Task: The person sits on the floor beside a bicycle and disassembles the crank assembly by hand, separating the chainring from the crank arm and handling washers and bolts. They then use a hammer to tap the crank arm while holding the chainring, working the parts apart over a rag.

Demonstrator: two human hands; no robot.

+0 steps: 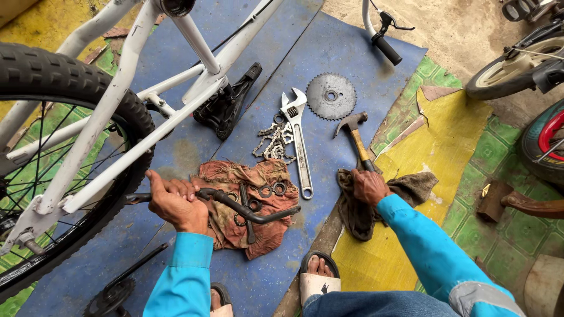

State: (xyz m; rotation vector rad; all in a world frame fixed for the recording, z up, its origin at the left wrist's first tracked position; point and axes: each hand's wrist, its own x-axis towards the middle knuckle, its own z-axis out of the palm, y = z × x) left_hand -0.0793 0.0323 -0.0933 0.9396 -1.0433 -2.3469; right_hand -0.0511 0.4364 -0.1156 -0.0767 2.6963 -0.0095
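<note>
Left hand (175, 202) — grip closed on black crank arm (249, 206); right hand (370, 186) grips dark rag (358, 214) beside hammer (354, 134).

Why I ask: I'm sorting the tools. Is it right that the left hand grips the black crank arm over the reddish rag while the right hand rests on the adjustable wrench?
Not quite. In the head view the right hand rests on a dark rag by the hammer, not on the adjustable wrench, which lies untouched. The left hand does grip the black crank arm over the reddish rag.
</note>
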